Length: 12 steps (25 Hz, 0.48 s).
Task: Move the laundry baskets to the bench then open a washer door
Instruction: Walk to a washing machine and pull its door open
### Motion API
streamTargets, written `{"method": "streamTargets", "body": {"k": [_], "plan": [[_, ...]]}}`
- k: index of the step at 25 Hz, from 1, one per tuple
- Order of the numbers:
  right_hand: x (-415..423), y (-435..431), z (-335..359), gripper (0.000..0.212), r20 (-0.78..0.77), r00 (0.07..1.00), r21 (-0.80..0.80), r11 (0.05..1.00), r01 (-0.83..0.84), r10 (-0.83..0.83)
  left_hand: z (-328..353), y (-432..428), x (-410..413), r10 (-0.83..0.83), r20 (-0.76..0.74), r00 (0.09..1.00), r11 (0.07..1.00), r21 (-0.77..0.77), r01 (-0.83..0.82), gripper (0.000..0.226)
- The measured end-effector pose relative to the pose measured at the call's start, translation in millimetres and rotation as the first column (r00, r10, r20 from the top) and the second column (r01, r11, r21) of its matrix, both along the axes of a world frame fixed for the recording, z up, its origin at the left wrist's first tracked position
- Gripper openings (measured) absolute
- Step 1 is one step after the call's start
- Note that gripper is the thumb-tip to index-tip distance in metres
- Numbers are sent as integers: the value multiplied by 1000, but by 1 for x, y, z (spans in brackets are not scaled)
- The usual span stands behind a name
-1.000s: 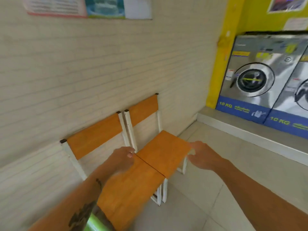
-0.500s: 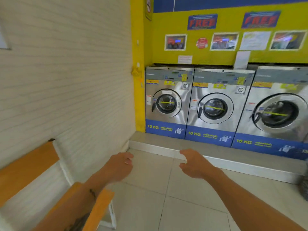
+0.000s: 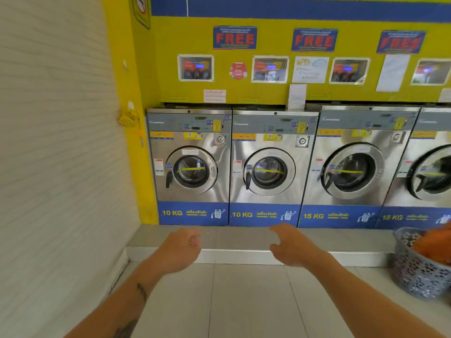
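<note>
Beyond the right fingers [image 3: 280,228] stand silver washers [image 3: 219,189] with blue base bands [image 3: 181,205] lettered white and yellow, under a yellow wall [image 3: 166,76] bearing blue signs [image 3: 234,37] lettered red; right of those fingers a grey lattice basket [image 3: 418,279] holds orange cloth [image 3: 435,242], and behind the left fingers [image 3: 192,236] runs a dark tattoo [image 3: 141,291].

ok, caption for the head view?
Left hand and right hand empty before closed washers; laundry basket on floor at right.

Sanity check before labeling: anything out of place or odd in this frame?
A grey laundry basket with orange cloth sits on the floor at far right, in the walkway. The washer doors look shut; nothing spilled.
</note>
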State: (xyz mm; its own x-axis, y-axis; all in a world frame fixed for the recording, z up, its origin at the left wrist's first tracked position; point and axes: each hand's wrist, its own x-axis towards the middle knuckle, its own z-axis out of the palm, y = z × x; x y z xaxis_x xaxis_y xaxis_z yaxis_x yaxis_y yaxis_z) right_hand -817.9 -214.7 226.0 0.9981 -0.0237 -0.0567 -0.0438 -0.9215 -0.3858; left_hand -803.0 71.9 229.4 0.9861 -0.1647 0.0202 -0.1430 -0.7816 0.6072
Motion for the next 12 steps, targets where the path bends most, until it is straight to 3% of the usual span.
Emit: {"method": "streamTargets", "body": {"k": [4,8,12], "plan": [[95,-24,2,61,13,994,44,994,105,-105,9,-24,130,-122,-17,992,992,-5,122,19],[177,-59,-6,64,-20,982,70,979,191,-190,2,-69,232,-203,-10,979,979,-6,203,34],[283,-116,-16,46,-4,973,79,970,230,-230,-18,-128,347,-263,-23,964,965,2,263,34]]}}
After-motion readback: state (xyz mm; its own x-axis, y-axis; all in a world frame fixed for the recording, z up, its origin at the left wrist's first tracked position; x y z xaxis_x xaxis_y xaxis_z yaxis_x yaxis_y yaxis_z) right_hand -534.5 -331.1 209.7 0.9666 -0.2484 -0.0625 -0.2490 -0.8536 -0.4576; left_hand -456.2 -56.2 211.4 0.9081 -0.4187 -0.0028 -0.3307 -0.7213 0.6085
